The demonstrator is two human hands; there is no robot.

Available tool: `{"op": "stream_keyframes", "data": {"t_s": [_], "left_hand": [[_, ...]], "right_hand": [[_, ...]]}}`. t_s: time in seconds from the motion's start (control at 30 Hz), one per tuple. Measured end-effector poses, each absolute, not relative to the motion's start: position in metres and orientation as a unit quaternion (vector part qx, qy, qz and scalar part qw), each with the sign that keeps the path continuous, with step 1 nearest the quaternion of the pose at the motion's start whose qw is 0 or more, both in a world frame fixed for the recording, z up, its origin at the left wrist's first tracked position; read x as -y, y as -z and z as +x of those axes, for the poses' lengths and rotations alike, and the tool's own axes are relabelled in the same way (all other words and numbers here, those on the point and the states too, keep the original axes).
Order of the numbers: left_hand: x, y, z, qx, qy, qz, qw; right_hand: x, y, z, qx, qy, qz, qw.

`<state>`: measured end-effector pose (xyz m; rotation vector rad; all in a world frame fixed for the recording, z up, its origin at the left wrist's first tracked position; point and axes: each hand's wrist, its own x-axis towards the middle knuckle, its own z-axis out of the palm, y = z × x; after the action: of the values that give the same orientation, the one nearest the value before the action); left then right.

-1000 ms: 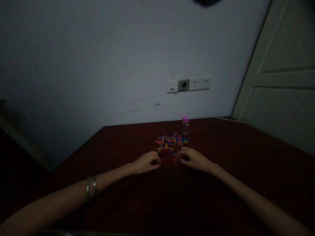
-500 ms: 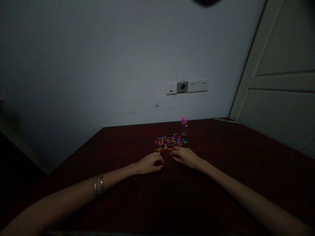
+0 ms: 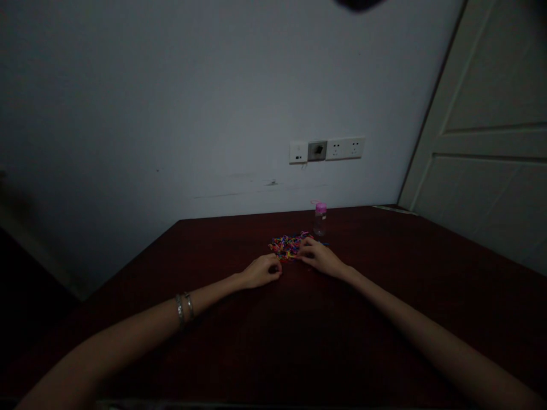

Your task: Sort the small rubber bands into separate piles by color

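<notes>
A pile of small, thin, multicoloured loops (image 3: 285, 245) lies on the dark red table (image 3: 222, 242). At its near left edge is my left hand (image 3: 261, 271), fingers curled and closed; whatever they may hold is too small to make out. My right hand (image 3: 317, 255) rests against the right side of the pile and covers part of it. Its fingertips are pressed together at the loops, and I cannot make out what is between them. Behind the pile stands a clear bottle (image 3: 319, 223) with a pink lid, upright.
A pale wall (image 3: 231, 114) rises at the table's back edge, with a row of sockets (image 3: 327, 150) on it. To the right is a light panelled door (image 3: 482, 171). Two silver bracelets (image 3: 184, 308) circle my left wrist.
Both hands have moved a little forward, away from me. My right hand now covers more of the pile's right side. The bottle stays in place.
</notes>
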<state>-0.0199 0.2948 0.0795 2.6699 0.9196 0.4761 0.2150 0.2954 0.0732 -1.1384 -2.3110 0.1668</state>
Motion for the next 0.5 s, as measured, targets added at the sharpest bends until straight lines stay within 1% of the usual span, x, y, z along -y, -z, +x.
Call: {"op": "stream_keyframes", "data": {"t_s": [0.1,0.2,0.27,0.37,0.5], "left_hand": [[-0.293,-0.081,-0.022,-0.301,-0.172,0.923,0.166],[-0.291,-0.082,-0.026,-0.284,-0.167,0.924,0.193],[-0.288,-0.083,-0.028,-0.276,-0.161,0.924,0.209],[-0.284,-0.085,-0.029,-0.268,-0.161,0.923,0.225],[-0.283,-0.087,-0.029,-0.292,-0.190,0.910,0.225]], "right_hand": [[-0.293,-0.072,0.219,0.842,-0.117,-0.408,0.332],[-0.284,-0.074,0.219,0.838,-0.149,-0.390,0.352],[-0.277,-0.076,0.217,0.841,-0.164,-0.385,0.342],[-0.266,-0.076,0.212,0.851,-0.180,-0.393,0.299],[-0.258,-0.074,0.203,0.866,-0.159,-0.405,0.247]]}}
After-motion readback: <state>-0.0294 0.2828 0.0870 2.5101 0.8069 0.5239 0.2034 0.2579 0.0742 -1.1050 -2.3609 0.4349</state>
